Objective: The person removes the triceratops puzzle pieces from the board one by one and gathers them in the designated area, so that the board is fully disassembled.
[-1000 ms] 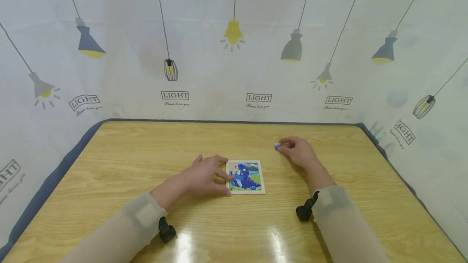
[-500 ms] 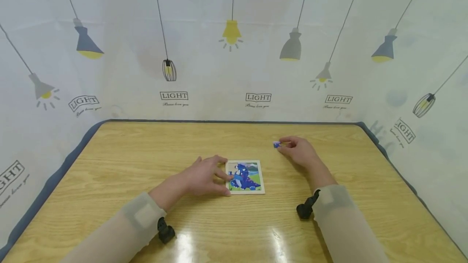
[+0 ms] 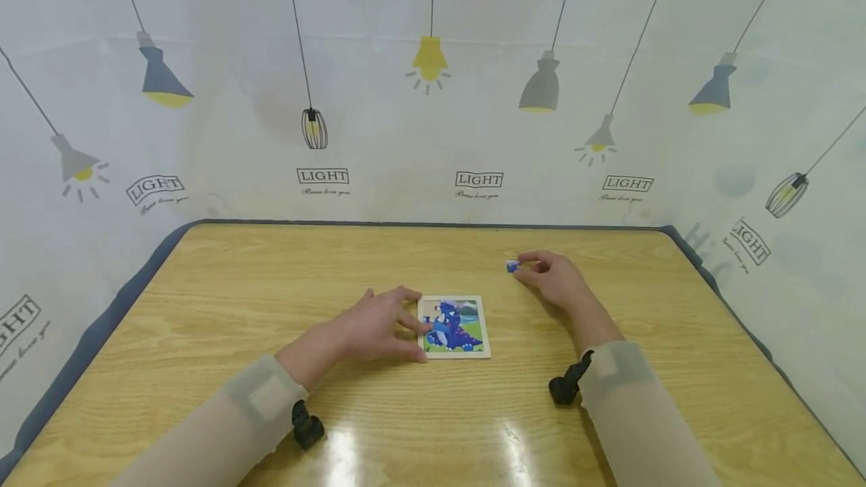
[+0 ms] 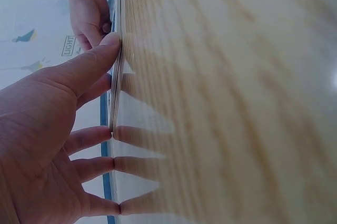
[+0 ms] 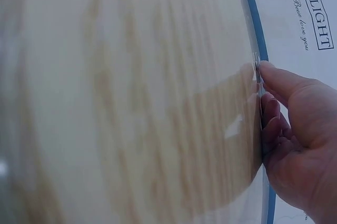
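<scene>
Steadying the picture board (image 3: 473,353) seemed best done lightly: the left hand (image 3: 379,327), fingers spread, touched its left side. Beyond the board's far right corner, apart from it, the right hand (image 3: 556,282) pinched a small blue piece (image 3: 512,267); gripping just one edge probably gave finer control.

Boxed print "LIGHT" (image 3: 479,180) recurs on the backdrop (image 3: 379,96), beyond and to both sides of the right hand's (image 3: 556,282) grip. Script (image 3: 479,195) beneath ends "love you", first word uncertain. Well left of the grip, one print is cut to "GHT" (image 3: 22,327).
</scene>
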`<action>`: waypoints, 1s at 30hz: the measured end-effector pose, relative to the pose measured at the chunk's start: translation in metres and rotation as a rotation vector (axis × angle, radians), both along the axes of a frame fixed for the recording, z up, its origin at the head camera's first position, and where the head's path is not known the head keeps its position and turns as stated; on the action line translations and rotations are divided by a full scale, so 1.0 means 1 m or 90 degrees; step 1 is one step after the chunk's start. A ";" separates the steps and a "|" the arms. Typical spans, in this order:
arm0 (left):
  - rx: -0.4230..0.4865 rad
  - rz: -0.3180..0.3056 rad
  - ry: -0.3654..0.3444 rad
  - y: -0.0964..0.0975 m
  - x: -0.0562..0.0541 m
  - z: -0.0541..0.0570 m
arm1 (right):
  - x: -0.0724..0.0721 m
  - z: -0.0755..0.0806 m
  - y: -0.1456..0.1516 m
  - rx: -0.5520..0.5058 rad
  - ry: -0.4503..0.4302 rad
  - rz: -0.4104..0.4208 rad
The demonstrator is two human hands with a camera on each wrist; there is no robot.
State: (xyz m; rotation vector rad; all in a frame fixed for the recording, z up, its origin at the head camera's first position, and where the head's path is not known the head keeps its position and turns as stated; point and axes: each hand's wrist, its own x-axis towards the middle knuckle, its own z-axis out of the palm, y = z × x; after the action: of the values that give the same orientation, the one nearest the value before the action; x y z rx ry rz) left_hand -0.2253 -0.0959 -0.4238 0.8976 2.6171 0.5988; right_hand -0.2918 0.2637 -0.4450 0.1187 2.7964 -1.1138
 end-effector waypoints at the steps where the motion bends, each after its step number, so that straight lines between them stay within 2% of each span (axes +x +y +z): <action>1: 0.000 0.000 0.000 0.000 0.000 0.000 | 0.000 0.000 0.000 -0.002 -0.001 -0.001; 8: 0.005 0.001 -0.004 0.000 -0.001 0.000 | 0.000 0.002 0.002 -0.026 0.001 -0.004; 13: 0.009 0.001 -0.008 -0.001 0.001 0.001 | 0.007 0.008 -0.010 -0.035 0.035 0.020; 16: 0.010 0.002 -0.006 -0.001 0.001 0.001 | 0.014 0.013 -0.026 -0.035 0.041 0.070; 22: 0.006 0.010 -0.011 0.000 -0.001 0.000 | 0.027 0.022 -0.064 -0.033 0.004 0.200; 30: 0.010 0.002 -0.008 -0.001 -0.001 0.000 | 0.035 0.022 -0.093 -0.020 -0.008 0.323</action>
State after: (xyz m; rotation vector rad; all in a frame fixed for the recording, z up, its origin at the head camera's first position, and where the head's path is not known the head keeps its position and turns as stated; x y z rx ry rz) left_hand -0.2258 -0.0970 -0.4243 0.8911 2.6065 0.6257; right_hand -0.2568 0.1706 -0.4230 -0.5526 2.5696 -1.0143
